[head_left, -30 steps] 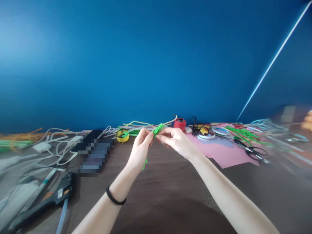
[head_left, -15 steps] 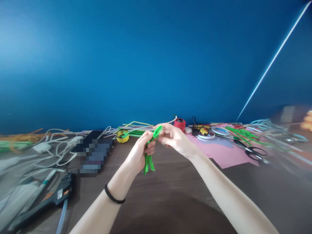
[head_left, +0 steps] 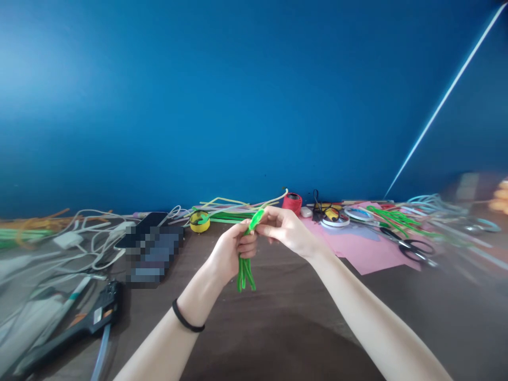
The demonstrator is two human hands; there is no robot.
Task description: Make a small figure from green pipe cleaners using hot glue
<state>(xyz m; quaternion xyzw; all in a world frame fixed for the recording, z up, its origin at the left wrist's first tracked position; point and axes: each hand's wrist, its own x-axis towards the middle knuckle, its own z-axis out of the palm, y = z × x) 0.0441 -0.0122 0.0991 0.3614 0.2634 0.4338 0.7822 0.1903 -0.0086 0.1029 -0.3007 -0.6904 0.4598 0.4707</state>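
A bundle of green pipe cleaners (head_left: 246,274) is held above the middle of the dark table. My left hand (head_left: 231,250) is closed around it, with several loose ends hanging below the fingers. At the top the pipe cleaners form a bent, leaf-like loop (head_left: 257,217). My right hand (head_left: 282,228) pinches the side of this loop between thumb and fingers. The fingertips of both hands are close together, and the fingers partly hide the middle of the bundle.
A yellow tape roll (head_left: 199,221) and a red roll (head_left: 292,203) stand near the blue wall. Pink paper (head_left: 369,254), black-handled scissors (head_left: 416,248) and green pipe cleaners (head_left: 397,218) lie right. Phones (head_left: 156,256), white cables (head_left: 99,238) and a glue gun (head_left: 99,312) lie left.
My left hand and the green bundle have moved slightly down and to the right. The loop at the top looks narrower, and my right hand stays beside it.
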